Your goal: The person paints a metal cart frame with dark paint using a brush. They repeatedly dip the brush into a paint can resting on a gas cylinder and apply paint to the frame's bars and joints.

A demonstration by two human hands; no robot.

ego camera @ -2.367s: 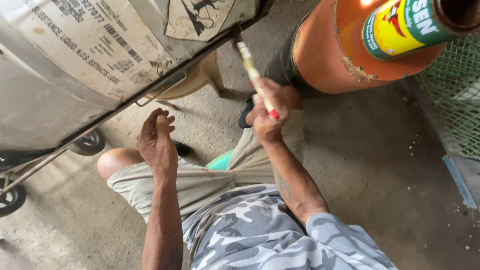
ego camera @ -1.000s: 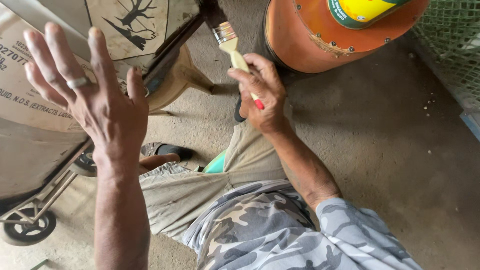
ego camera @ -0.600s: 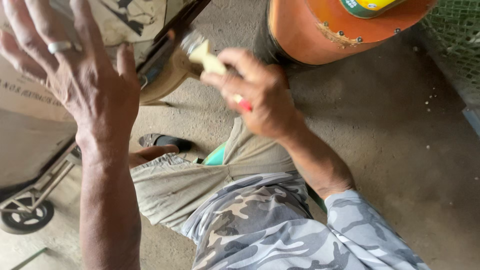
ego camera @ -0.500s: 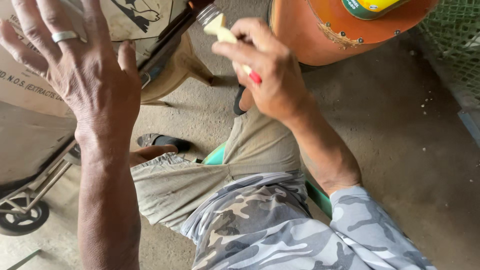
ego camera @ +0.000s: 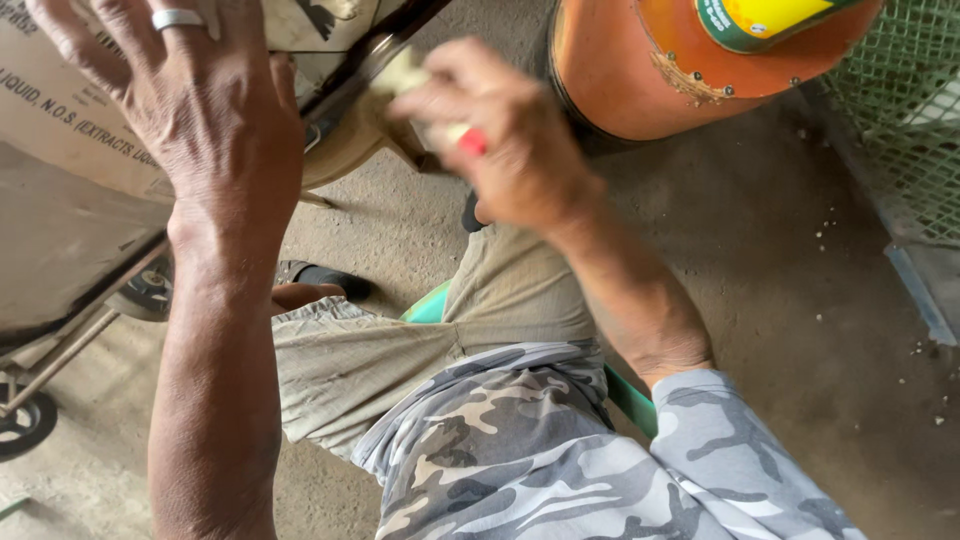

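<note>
- Gripping a paintbrush (ego camera: 432,108), the right hand (ego camera: 510,150) has its fingers curled tight round the pale handle, with the red butt end poking out by the knuckles. It's blurred, so I can't make out the exact finger placement.
- Brush sits up near the top middle of the view, bristle end pointing up-left at the dark metal edge (ego camera: 370,55) of the big drum (ego camera: 80,180). Can't tell whether the bristles are touching it.
- My guess on handling: light, stiff handle, soft floppy bristles, probably a bit slick if there's paint on it. Mid-handle is the sensible place to hold, which is roughly where it's held.
- Right forearm comes up from the camo sleeve (ego camera: 720,450), wrist bent inward, elbow low on the right.
- Left hand (ego camera: 200,100) is spread wide and holds nothing. It lies flat over the drum's labelled side, ring on one finger, arm straight up from the bottom of the frame. Looks pressed on, though contact isn't certain.
- Around that: an orange barrel (ego camera: 640,70) top right just beyond the brush hand, green mesh (ego camera: 900,120) far right, a small wheel (ego camera: 25,425) low left under the drum frame, concrete floor (ego camera: 800,320) everywhere, khaki shorts in the middle.
</note>
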